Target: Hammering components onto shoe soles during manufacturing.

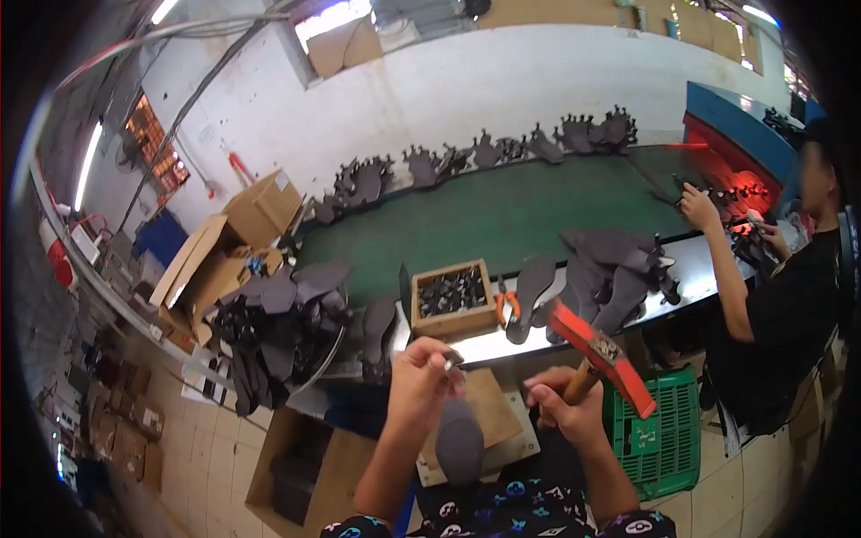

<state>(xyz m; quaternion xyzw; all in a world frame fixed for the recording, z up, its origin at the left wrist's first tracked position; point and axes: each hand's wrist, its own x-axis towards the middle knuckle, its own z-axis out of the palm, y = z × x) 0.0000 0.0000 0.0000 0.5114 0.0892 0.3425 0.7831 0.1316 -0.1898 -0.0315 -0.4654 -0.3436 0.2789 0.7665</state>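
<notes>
My left hand (421, 369) is closed, its thumb and fingertips pinching a small dark piece with a shiny end (453, 360). In my right hand (574, 414) is a hammer (608, 356) with a red head and a wooden handle, raised above my lap. Between and below the hands, a dark grey shoe sole (460, 446) lies against a pale board (491, 405). Straight ahead on the bench edge stands a wooden box (420, 325) of small black parts. Orange-handled pliers (508, 307) lie just right of that box.
Dark soles with straps are piled at left (287, 300) and right (619, 269) on the bench. A green belt (466, 220) runs behind. Beside me are a green crate (659, 439) and a cardboard box (327, 471). A co-worker (771, 296) handles soles near a red-lit machine.
</notes>
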